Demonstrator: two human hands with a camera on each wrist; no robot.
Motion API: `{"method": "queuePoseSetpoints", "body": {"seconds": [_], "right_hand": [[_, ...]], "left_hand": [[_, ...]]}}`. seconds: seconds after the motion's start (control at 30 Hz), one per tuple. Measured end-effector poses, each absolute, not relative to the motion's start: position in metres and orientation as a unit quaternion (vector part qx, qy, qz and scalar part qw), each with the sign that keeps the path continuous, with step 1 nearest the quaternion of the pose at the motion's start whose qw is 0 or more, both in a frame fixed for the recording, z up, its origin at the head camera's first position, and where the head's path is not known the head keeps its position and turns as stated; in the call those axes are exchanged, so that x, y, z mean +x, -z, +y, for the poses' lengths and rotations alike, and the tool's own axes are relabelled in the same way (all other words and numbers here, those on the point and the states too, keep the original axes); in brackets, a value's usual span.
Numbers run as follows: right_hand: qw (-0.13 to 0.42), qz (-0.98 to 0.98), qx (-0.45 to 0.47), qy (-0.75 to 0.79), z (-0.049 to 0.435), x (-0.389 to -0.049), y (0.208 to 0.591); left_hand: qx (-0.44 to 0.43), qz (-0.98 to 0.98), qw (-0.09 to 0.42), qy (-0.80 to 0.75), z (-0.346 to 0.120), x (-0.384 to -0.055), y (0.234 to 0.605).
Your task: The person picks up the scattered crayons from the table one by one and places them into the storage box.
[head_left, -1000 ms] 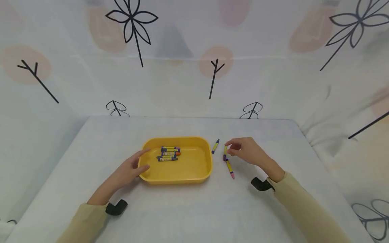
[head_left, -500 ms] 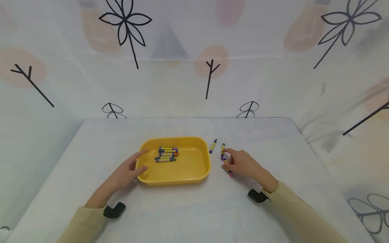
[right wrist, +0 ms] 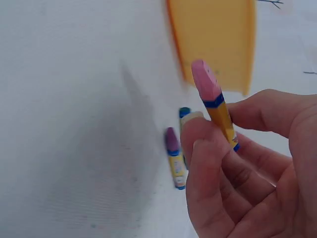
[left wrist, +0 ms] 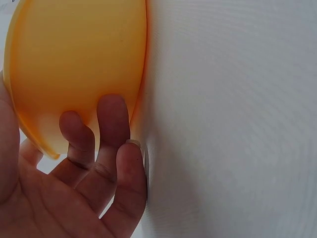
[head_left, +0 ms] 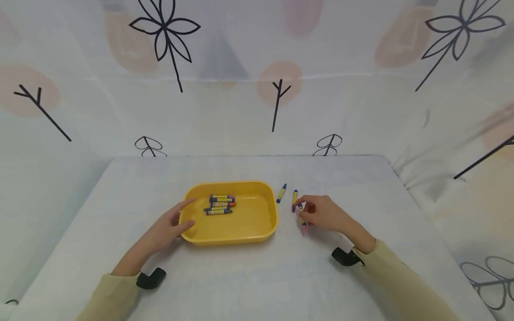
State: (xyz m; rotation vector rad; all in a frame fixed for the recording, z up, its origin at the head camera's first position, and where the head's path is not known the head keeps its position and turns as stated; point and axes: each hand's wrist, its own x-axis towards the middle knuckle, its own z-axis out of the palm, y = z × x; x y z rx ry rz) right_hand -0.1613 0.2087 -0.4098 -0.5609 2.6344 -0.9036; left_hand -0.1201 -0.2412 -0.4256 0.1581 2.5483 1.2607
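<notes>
My right hand (head_left: pixel 326 215) pinches a pink crayon (right wrist: pixel 214 96) in a yellow and blue wrapper between thumb and fingers, its pink tip pointing down and toward me in the head view. Close beside it lies a purple crayon (right wrist: pixel 173 153) on the table. A blue crayon (head_left: pixel 281 193) rests between that one and the tray. On the left, my left hand (head_left: pixel 165 228) holds the end of the yellow tray (head_left: pixel 257 223), fingers bent against its outer wall and thumb over the rim. Several crayons (head_left: pixel 220 206) lie roughly side by side in the tray's left half.
A white cloth (head_left: pixel 225 281) covers the table, which meets a patterned backdrop (head_left: pixel 237 116) behind and at both sides. Black wrist mounts (head_left: pixel 151 278) jut out below each cuff. The tray's raised rim stands between the loose crayons and those inside.
The right hand has moved from the purple crayon down to the pink one, pinched it and turned it more upright. The left hand keeps its hold on the tray.
</notes>
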Motion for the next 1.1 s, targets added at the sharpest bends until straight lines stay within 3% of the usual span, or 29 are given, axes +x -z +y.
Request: {"method": "queuePoseSetpoints", "body": {"seconds": [0.53, 1.1], "right_hand": [[0.171, 0.839, -0.205, 0.474, 0.194, -0.167, 0.361], [0.13, 0.846, -0.265, 0.443, 0.11, -0.215, 0.354]], "left_hand": [[0.053, 0.881, 0.154, -0.444, -0.238, -0.121, 0.422], [0.051, 0.885, 0.153, -0.436, -0.24, -0.121, 0.424]]}}
